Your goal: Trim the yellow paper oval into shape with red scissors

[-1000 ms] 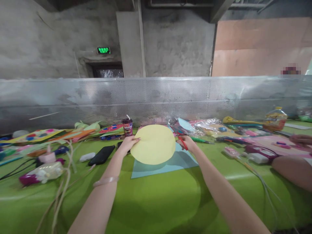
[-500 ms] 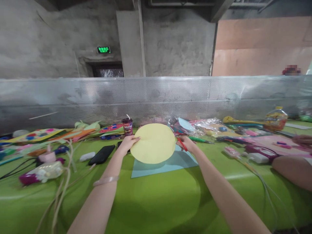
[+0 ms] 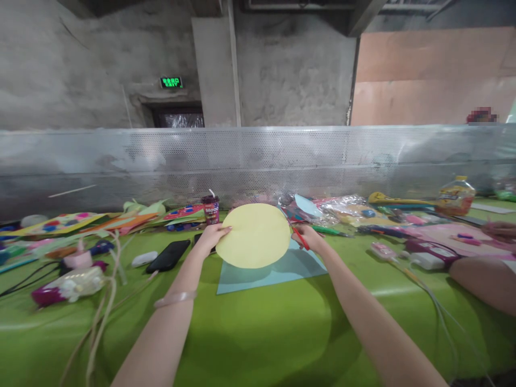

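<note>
My left hand (image 3: pixel 212 237) pinches the left edge of a round pale-yellow paper disc (image 3: pixel 253 235) and holds it up over the table. My right hand (image 3: pixel 309 237) is closed round red-handled scissors (image 3: pixel 300 237) at the disc's right edge. Under both lies a light-blue paper sheet (image 3: pixel 278 272) on the green tablecloth (image 3: pixel 258 333). A clear bangle sits on my left wrist.
A black phone (image 3: pixel 168 256) and a dark drink cup (image 3: pixel 210 209) lie left of the disc. Coloured paper crafts, cords and bottles crowd the far left. Plastic bags, pens and a juice bottle (image 3: pixel 456 196) fill the right, where another person's arm (image 3: pixel 484 282) rests. A perforated metal barrier (image 3: pixel 258 161) backs the table.
The yellow disc has risen slightly and the scissors have shifted a little toward its edge. Both arms stay almost where they were.
</note>
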A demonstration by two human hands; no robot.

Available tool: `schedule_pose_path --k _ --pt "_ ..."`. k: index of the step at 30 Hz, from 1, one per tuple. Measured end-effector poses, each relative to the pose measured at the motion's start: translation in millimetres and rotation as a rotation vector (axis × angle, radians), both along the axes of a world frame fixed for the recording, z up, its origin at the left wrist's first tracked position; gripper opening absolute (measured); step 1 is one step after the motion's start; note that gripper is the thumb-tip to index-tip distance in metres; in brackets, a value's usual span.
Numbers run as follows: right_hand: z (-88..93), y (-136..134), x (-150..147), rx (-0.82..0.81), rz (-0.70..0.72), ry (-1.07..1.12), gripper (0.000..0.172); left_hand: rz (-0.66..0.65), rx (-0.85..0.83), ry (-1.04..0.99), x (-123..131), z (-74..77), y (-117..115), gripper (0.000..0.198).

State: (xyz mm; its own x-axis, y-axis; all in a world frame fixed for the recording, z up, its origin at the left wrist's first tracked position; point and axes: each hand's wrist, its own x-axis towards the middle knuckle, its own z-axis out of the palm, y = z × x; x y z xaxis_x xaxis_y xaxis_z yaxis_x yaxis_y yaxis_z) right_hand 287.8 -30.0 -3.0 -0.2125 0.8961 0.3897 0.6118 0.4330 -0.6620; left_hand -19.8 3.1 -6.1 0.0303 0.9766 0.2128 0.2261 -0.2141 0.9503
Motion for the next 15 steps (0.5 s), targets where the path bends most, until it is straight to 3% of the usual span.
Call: schedule_pose_path --k 15 --pt "-2.9 2.9 0.4 0.038 -0.025 -0.028 0.013 0.001 -0.016 0.006 0.8 0.6 -0.5 0.037"
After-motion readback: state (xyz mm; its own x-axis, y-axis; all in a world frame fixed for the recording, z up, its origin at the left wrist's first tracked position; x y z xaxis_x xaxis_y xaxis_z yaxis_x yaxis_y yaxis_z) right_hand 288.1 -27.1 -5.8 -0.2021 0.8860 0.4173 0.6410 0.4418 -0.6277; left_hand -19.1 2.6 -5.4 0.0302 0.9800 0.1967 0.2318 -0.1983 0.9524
